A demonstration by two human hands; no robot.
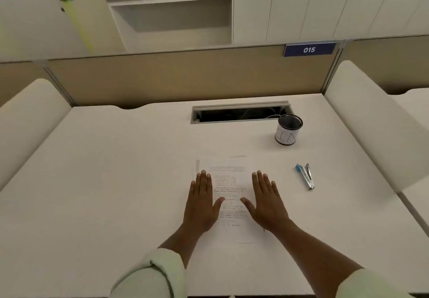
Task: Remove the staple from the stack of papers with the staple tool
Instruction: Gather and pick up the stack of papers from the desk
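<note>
The stack of papers (232, 195) lay flat on the white desk (104, 181), near the desk's front edge and roughly centred before the person, with printed text facing up. The staple itself could not be made out at this resolution. The left hand (201, 204) rested palm-down on the left margin of the stack, fingers extended and held together, thumb spread toward the middle of the page, grasping nothing. The right hand (264, 202) rested palm-down on the right margin in a mirrored pose, fingers extended and slightly spread, likewise grasping nothing. Both forearms were bare, with pale sleeves pushed up toward the elbows. The staple tool (306, 176), a metal body with a blue end, lay on the desk to the right of the stack, apart from both hands and untouched. Farther back and right stood a dark mesh pen cup (289, 132) with a white paper label, just beside an open cable tray (240, 113) recessed in the desk. A blue sign (309, 49) reading 015 was fixed to the rear partition.
</note>
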